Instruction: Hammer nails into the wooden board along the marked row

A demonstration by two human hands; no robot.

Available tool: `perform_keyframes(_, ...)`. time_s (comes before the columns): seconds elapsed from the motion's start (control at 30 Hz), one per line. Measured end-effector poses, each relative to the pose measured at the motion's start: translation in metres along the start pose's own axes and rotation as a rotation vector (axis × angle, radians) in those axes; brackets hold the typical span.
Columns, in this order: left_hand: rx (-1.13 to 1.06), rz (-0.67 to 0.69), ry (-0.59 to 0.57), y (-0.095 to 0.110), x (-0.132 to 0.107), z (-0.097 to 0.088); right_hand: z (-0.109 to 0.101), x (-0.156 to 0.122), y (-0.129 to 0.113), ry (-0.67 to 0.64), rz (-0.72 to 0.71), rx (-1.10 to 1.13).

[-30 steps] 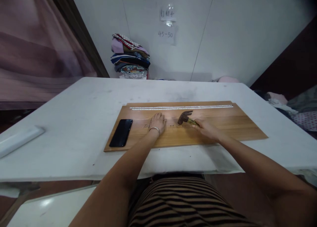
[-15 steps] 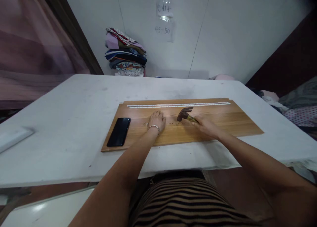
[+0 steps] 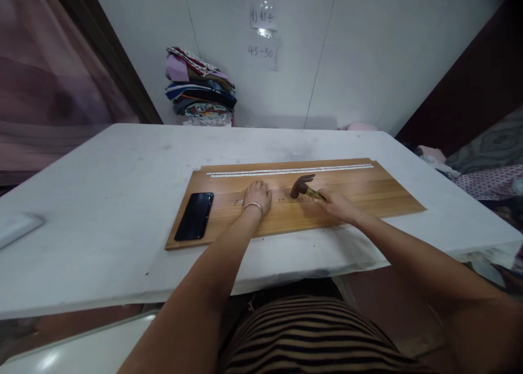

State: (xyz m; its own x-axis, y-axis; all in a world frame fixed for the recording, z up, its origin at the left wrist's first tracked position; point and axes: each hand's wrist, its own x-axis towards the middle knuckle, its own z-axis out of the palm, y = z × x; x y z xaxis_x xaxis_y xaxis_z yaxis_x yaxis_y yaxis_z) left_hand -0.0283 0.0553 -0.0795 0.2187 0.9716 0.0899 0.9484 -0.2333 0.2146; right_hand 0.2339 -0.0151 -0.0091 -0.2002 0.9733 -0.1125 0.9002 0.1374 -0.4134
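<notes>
A claw hammer [image 3: 301,188] with a rusty head and a yellowish handle is gripped by my right hand [image 3: 334,204]. Its head is over a wooden board [image 3: 392,194], near a row of small dark marks or nails [image 3: 281,200]. My left hand [image 3: 257,195], wearing a bracelet, lies palm down on the board left of the hammer, its fingers stretched forward. Several loose nails [image 3: 238,202] lie just left of that hand, partly hidden by it.
A black phone [image 3: 194,216] rests on the board's left end. Two white measuring strips [image 3: 286,171] run along its far side. The board lies on a white table [image 3: 102,200]. Folded cloth [image 3: 202,88] is stacked against the wall behind.
The whole view has shifted slightly, so the scene sits a little further left. The hammer is still in my right hand over the board, and my left hand stays flat.
</notes>
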Motion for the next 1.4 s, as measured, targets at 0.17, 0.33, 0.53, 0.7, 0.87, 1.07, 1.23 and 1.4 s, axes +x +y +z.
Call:
perform_keyframes(0.17,-0.002,-0.008,-0.003,0.001,0.001,0.000,-0.002,-0.001,-0.007,0.009,0.016,-0.011)
perform_keyframes(0.33,0.011,-0.008,-0.007,0.001,0.000,-0.001,0.000,0.000,-0.007,-0.010,0.039,-0.009)
perform_keyframes(0.53,0.043,-0.003,-0.011,0.000,0.001,-0.002,0.000,0.000,-0.004,0.037,-0.004,0.004)
perform_keyframes(0.7,0.036,-0.007,-0.004,0.001,0.000,-0.003,0.004,0.002,0.000,0.023,-0.001,-0.028)
perform_keyframes(0.87,0.026,-0.017,-0.006,0.002,-0.001,-0.006,0.010,0.004,0.004,0.006,-0.001,-0.050)
perform_keyframes(1.07,0.026,-0.019,-0.009,0.003,-0.001,-0.006,0.005,0.001,0.000,0.023,-0.010,-0.006)
perform_keyframes(1.23,0.023,-0.014,-0.002,0.002,-0.001,-0.005,0.002,0.001,-0.001,0.034,-0.032,-0.004)
perform_keyframes(1.4,0.026,-0.011,0.001,0.001,0.000,-0.003,0.005,0.002,0.002,-0.008,0.006,-0.038)
